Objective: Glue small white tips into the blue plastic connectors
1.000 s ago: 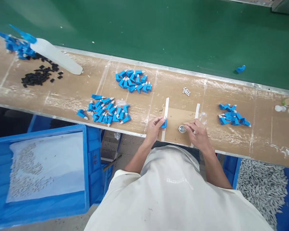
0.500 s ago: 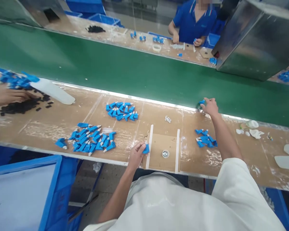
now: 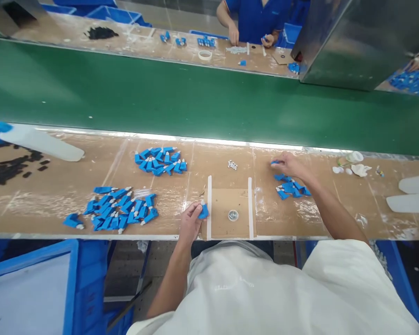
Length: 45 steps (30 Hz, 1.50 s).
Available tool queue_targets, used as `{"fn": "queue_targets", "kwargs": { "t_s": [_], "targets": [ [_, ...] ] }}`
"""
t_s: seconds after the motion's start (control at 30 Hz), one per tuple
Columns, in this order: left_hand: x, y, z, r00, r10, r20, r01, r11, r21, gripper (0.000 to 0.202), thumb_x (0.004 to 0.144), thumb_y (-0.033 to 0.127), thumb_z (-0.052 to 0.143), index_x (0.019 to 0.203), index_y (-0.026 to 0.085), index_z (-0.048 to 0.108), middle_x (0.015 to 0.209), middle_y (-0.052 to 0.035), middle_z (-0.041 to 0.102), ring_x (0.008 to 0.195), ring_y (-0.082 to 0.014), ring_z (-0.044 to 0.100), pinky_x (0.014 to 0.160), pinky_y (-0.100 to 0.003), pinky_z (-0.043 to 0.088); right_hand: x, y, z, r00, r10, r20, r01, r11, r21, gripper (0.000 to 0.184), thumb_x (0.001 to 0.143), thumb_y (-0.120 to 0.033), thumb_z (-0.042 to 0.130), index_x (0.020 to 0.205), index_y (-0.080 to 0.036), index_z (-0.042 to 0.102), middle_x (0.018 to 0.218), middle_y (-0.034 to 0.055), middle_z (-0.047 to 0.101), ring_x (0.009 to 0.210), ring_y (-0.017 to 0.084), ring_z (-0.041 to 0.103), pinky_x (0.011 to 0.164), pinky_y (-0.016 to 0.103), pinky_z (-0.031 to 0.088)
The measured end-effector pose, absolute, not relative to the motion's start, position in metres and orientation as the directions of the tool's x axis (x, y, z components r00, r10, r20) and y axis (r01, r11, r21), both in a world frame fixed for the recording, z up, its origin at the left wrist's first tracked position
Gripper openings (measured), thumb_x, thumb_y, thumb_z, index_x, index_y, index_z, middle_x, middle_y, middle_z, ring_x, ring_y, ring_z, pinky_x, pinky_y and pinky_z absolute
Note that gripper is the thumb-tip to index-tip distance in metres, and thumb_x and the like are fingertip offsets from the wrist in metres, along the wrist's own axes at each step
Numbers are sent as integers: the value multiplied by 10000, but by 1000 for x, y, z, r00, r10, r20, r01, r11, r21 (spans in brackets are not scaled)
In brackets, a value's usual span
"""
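Right hand (image 3: 289, 164) pinches a blue piece (image 3: 275, 162) at twelve o'clock of the blue pile (image 3: 289, 187); left hand (image 3: 191, 219) grips another blue part (image 3: 203, 211).

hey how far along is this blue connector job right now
Done, apparently: the small pile on the right. In hand: the left hand holds one blue connector by the cardboard pad; the right hand pinches another. Apparently left: two larger piles.
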State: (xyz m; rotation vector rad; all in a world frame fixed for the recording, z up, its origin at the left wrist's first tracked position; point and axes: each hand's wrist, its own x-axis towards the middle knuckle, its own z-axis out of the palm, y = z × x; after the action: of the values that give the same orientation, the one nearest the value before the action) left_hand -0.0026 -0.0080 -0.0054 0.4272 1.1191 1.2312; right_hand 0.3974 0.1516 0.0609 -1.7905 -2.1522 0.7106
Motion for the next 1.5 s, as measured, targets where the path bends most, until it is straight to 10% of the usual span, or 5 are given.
{"fn": "queue_targets", "kwargs": {
  "t_s": [0.3, 0.53, 1.5],
  "targets": [
    [-2, -5, -5, -50, 910, -412, -561, 316, 765, 538, 534, 533, 940, 801, 143, 684, 627, 33, 598, 535, -71, 551, 446, -174, 391, 346, 136, 73, -164, 967, 195, 858, 237, -455, 234, 876, -342, 698, 1040, -215, 804, 913, 77, 720, 800, 228, 640, 747, 371, 530],
    [-2, -3, -10, -5, 929, -371, -629, 286, 723, 514, 568, 512, 939, 809, 145, 672, 629, 39, 590, 556, -81, 579, 462, -176, 392, 262, 159, 43, -440, 898, 13, 866, 428, -260, 261, 925, -133, 535, 966, -157, 792, 959, 103, 750, 910, 225, 644, 834, 320, 491],
    [0, 0, -3, 34, 932, -361, -663, 292, 690, 518, 558, 523, 947, 763, 134, 674, 623, 40, 567, 556, -64, 544, 483, -182, 394, 215, 171, 73, -394, 846, -358, 840, 490, 232, 312, 886, -124, 517, 1066, -75, 767, 1099, 245, 727, 1016, 326, 717, 771, 326, 494]
  ]
}}
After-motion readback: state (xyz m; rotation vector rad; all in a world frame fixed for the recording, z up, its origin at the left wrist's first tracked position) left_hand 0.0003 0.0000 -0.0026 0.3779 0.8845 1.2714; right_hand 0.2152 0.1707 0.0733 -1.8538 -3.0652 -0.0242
